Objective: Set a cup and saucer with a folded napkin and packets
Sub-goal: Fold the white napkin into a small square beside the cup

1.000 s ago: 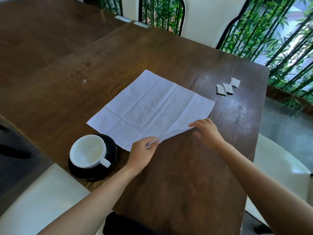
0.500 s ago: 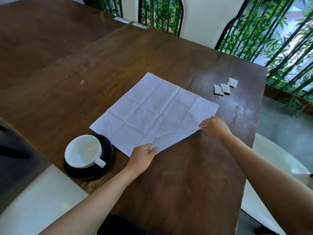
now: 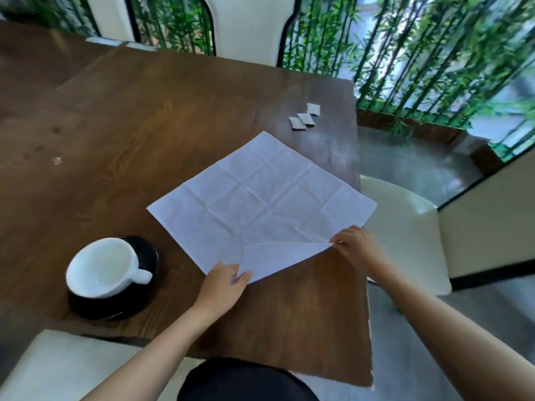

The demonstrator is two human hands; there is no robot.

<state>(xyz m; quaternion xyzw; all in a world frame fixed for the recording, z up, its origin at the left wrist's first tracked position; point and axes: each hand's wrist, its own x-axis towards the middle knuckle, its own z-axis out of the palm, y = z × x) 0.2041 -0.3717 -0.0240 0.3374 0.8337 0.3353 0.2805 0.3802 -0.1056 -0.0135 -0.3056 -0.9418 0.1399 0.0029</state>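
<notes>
A white creased napkin (image 3: 260, 198) lies spread on the brown wooden table (image 3: 144, 125), its right corner hanging past the table's edge. My left hand (image 3: 224, 285) pinches the napkin's near edge. My right hand (image 3: 354, 246) grips the near corner, lifted and turned over onto the cloth. A white cup (image 3: 102, 267) stands on a black saucer (image 3: 144, 256) at the near left, handle pointing right. Three small white packets (image 3: 304, 118) lie at the far right of the table.
White chairs stand at the far side (image 3: 246, 27), at the right (image 3: 405, 227) and at the near left (image 3: 58, 366). Green bamboo (image 3: 419, 53) lines the window behind. The table's right edge runs close to my right hand.
The near corner of the napkin has been lifted and turned further over the cloth by my right hand. The camera view has shifted right; my left hand keeps its hold.
</notes>
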